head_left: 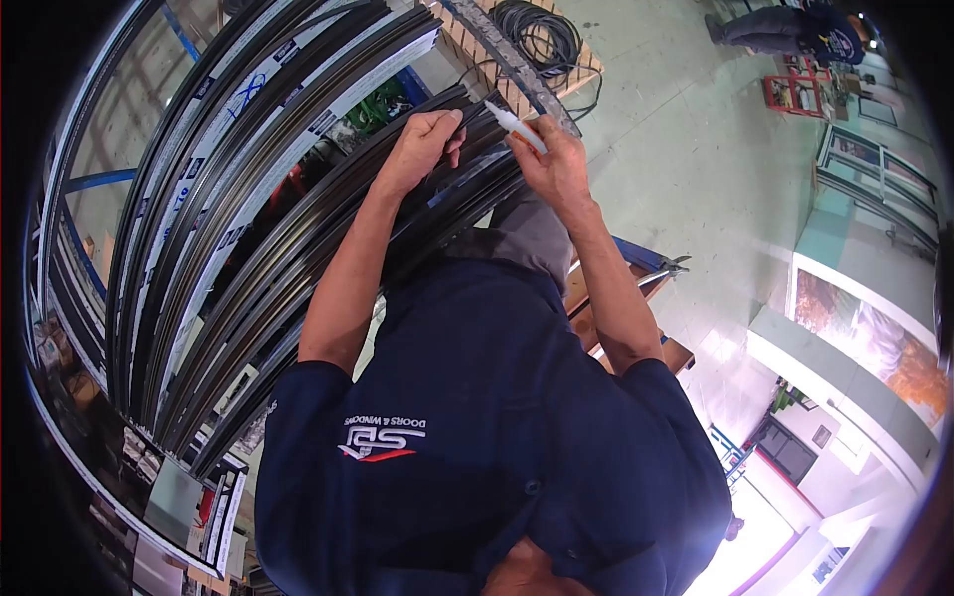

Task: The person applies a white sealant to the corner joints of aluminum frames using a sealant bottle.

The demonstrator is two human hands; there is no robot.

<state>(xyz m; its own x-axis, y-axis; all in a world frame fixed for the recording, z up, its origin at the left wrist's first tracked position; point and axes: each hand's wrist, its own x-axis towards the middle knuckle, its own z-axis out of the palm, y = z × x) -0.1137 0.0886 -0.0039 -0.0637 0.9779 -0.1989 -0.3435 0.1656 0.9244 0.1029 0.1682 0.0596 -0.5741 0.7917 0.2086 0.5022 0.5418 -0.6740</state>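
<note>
My right hand [554, 164] is wrapped round a small white bottle [517, 129] with a narrow nozzle that points up and to the left, near the ends of the dark profiles. To its left, my left hand [425, 149] has its fingers curled together over the dark long profiles [328, 214]; what its fingertips hold, if anything, is too small to make out. Both hands are close to the profile ends, with a short gap between them.
More wrapped profiles [214, 149] fill the rack at the left. A coiled black cable [537, 40] lies on a wooden pallet [586, 74] beside a metal beam [512, 60]. Pliers [679, 265] rest by a wooden bench [679, 356]. Another person [805, 32] is at the far upper right.
</note>
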